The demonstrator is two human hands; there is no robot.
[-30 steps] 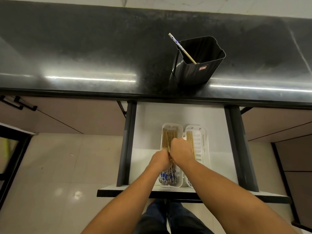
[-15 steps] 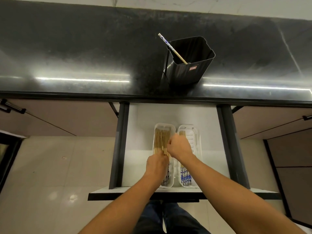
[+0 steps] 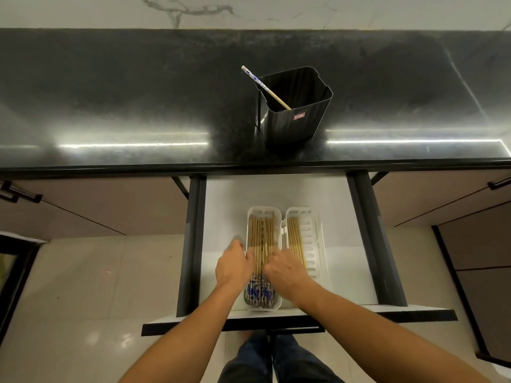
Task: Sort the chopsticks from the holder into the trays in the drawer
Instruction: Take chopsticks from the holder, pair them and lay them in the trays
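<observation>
A black holder [image 3: 293, 106] stands on the dark counter with one blue-and-white-ended chopstick [image 3: 265, 88] leaning in it. Below, the white drawer [image 3: 226, 205] is pulled out with two white trays side by side. The left tray [image 3: 264, 210] holds several chopsticks [image 3: 261, 239] with patterned ends toward me. The right tray [image 3: 313, 230] holds a few chopsticks [image 3: 294, 236] along its left side. My left hand [image 3: 233, 265] is at the left tray's left edge, fingers spread and blurred. My right hand [image 3: 284, 268] rests bent fingers on the left tray's chopsticks and grips nothing.
The black countertop [image 3: 138, 106] runs across the view, its front edge overhanging the drawer's back. Dark drawer rails [image 3: 193, 244] flank the drawer. Brown cabinet fronts with black handles [image 3: 19, 194] sit on both sides. My legs and a pale tiled floor [image 3: 96, 286] are below.
My hands, pressed together over the left tray a second ago, have parted: the left went to the tray's left edge, the right stayed over the chopsticks. My head moved, shifting the view.
</observation>
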